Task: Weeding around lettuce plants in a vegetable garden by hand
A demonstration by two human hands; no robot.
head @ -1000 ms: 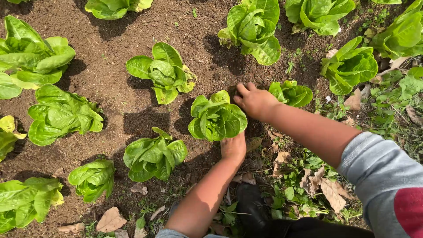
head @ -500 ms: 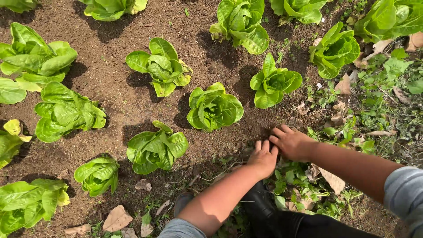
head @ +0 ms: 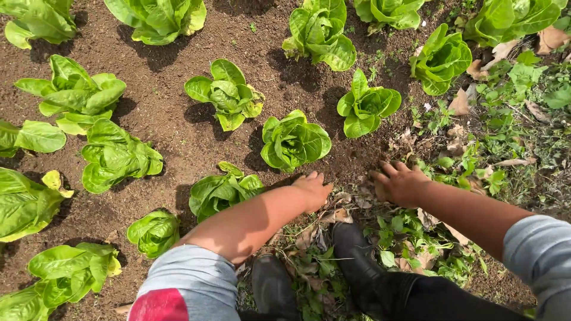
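My left hand (head: 312,189) rests palm down on the dark soil just below a small green lettuce head (head: 294,141), fingers together and holding nothing. My right hand (head: 399,181) presses on the soil at the bed's edge, fingers spread, below another lettuce head (head: 366,104). Between the two hands lie soil and a few dry leaves (head: 342,205). A third lettuce (head: 223,190) sits just left of my left forearm.
Rows of green lettuce (head: 116,156) cover the soil bed to the left and top. Weeds and dry leaves (head: 505,119) fill the right side. My two black boots (head: 357,267) stand in the weeds at the bottom.
Both hands came off the lettuce head toward me. The left hand then slid left to the soil below it; the right hand stayed at the bed's edge. The camera view shifted.
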